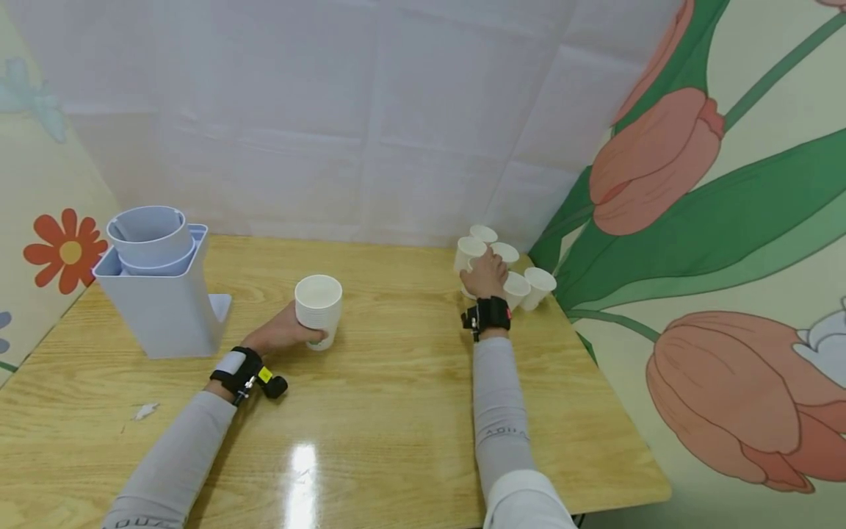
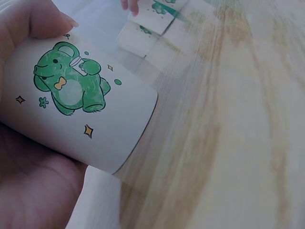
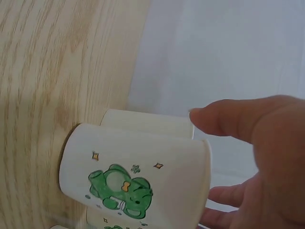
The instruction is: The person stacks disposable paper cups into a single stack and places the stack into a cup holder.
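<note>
My left hand (image 1: 286, 330) grips a stack of white paper cups (image 1: 320, 307), which is upright with several rims nested together. In the left wrist view, a green cartoon bear decorates the cup wall (image 2: 121, 107), with my thumb across one side and the palm below. At the far right of the table, my right hand (image 1: 487, 276) reaches over a cluster of separate paper cups (image 1: 539, 286). The right wrist view has a bear-printed cup (image 3: 167, 167) near that hand; its thumb (image 3: 214, 117) is extended by the rims, and other fingers are partly hidden behind the cup.
On the left of the wooden table (image 1: 390, 411) stands a pale square bin (image 1: 175, 316) with round containers (image 1: 150, 239) in its top. A white cloth (image 1: 317, 147) hangs behind the table. A small white scrap (image 1: 145, 411) lies near the left forearm. A tulip-painted wall (image 1: 747, 294) borders the right side.
</note>
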A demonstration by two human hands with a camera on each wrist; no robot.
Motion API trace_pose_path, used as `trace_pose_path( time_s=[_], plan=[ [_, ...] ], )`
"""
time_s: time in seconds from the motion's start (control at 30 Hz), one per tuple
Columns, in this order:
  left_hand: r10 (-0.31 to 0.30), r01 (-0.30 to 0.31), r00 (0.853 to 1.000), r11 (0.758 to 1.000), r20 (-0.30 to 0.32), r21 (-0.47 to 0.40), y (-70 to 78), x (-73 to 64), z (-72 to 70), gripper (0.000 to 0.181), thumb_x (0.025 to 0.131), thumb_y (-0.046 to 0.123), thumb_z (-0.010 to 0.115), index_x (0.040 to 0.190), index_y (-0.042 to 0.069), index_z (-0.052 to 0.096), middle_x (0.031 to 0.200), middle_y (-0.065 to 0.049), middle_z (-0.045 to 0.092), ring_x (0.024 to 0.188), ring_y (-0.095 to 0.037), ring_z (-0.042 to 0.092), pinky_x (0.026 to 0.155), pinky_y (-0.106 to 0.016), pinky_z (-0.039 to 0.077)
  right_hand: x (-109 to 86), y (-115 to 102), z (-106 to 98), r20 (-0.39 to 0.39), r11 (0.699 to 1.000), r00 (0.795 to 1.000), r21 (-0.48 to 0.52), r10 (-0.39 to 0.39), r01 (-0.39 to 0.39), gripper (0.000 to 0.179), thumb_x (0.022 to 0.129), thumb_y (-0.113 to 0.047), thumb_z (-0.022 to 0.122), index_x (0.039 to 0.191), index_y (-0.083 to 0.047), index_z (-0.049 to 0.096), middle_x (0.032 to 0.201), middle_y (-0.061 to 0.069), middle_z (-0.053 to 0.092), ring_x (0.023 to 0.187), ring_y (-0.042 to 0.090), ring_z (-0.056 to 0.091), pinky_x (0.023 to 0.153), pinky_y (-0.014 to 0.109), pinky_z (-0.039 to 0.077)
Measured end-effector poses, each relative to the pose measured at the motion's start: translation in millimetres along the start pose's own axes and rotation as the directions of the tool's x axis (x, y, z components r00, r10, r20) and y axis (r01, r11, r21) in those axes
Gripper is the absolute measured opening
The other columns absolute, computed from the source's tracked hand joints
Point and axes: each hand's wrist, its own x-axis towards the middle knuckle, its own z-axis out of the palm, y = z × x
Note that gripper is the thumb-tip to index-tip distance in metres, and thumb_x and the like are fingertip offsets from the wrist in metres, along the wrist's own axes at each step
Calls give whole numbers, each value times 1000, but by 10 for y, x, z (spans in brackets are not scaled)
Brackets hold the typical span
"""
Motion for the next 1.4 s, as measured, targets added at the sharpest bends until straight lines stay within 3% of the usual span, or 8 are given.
trace_pose_path(
  time_s=[0.13, 0.4, 0.57, 0.73, 0.9, 1.17, 1.4],
  plan=[
    [39, -39, 999, 999, -3, 17, -28, -5, -1, 79, 83, 9, 77, 147, -1, 30, 130, -19, 51, 116, -28, 52, 100, -43, 43, 14, 5, 16, -2, 1000, 1000, 1, 2, -2, 81, 98, -26, 61, 156, 6, 15, 148, 39, 30, 139, 55, 26, 119, 61, 15],
    [-17, 17, 1000, 1000, -11, 0, 7, 7, -10, 80, 83, 1, 75, 148, -6, 28, 133, -25, 49, 116, -25, 50, 105, -47, 41, 18, -36, 20, 28, 1000, 1000, -30, -2, 2, 84, 98, -19, 64, 157, 7, 10, 150, 40, 30, 141, 55, 24, 120, 59, 18],
    [-17, 17, 1000, 1000, -13, 0, 1, 8, -6, 80, 83, 0, 75, 147, -6, 28, 133, -25, 49, 116, -24, 50, 105, -47, 41, -1, -104, 11, 51, 999, 999, -41, -14, 16, 83, 94, -23, 69, 154, 9, 20, 149, 39, 30, 140, 55, 27, 118, 58, 26],
    [-11, 11, 1000, 1000, -11, -3, -27, 19, -17, 79, 82, 1, 75, 146, -7, 29, 132, -25, 50, 115, -22, 51, 105, -46, 41, -48, -232, -33, 68, 999, 997, 25, -40, 38, 86, 91, -28, 70, 153, 10, 23, 149, 40, 25, 136, 54, 34, 113, 56, 35],
    [-10, 10, 1000, 1000, -21, -3, -44, 25, -39, 79, 82, 0, 75, 147, -6, 30, 133, -24, 50, 115, -22, 51, 103, -44, 41, -71, -412, -75, 50, 987, 991, 112, -121, 115, 89, 92, -30, 67, 156, 7, 17, 154, 39, 20, 138, 50, 36, 114, 54, 36],
    [-31, 31, 999, 1000, -20, 0, -53, -4, -47, 81, 82, 1, 75, 148, -4, 28, 134, -23, 49, 117, -25, 50, 104, -45, 40, -265, -823, -64, 47, 949, 965, 202, -257, 243, 78, 96, -31, 63, 158, -1, 25, 158, 27, 32, 145, 44, 33, 116, 55, 33],
    [-28, 28, 999, 1000, -33, -1, -42, -15, -54, 81, 81, 2, 75, 146, -7, 29, 133, -25, 50, 116, -24, 51, 106, -49, 39, -452, -1195, 6, 20, 883, 908, 243, -418, 401, 74, 102, -35, 58, 158, 0, 24, 151, 29, 34, 135, 41, 42, 110, 53, 38]
  ],
)
